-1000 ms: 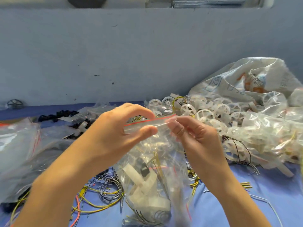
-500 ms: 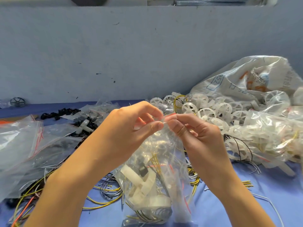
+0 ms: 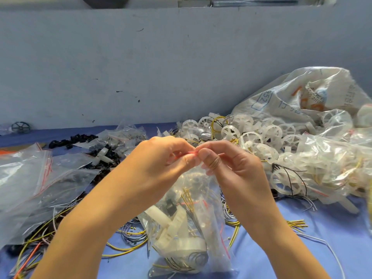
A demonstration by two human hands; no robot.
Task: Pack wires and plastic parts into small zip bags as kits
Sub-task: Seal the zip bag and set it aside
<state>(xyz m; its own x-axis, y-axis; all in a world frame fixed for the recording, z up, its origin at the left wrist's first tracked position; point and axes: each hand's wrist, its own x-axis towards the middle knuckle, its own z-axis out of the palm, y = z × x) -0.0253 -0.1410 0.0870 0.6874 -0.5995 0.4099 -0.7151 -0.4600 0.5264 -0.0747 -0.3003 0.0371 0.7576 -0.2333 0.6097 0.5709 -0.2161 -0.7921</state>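
Observation:
A small clear zip bag (image 3: 187,228) hangs in front of me, filled with white plastic parts, a black piece and yellow and black wires. My left hand (image 3: 161,166) and my right hand (image 3: 227,168) meet at its top, thumbs and forefingers pinching the red-striped zip strip (image 3: 192,153). The fingertips of both hands touch each other there, and most of the strip is hidden between them. The bag's bottom reaches down to the blue table cover (image 3: 332,238).
White plastic wheels (image 3: 261,137) and filled bags (image 3: 326,164) pile up at the right, below a large white sack (image 3: 298,97). Empty zip bags (image 3: 30,178) lie at the left, black parts (image 3: 72,139) behind them. Loose yellow, black and orange wires (image 3: 124,242) lie under my arms. A grey wall stands behind.
My left thumb and forefinger slid right along the zip strip until they met my right fingers. The strip, stretched out and visible a second ago, is now covered by both hands.

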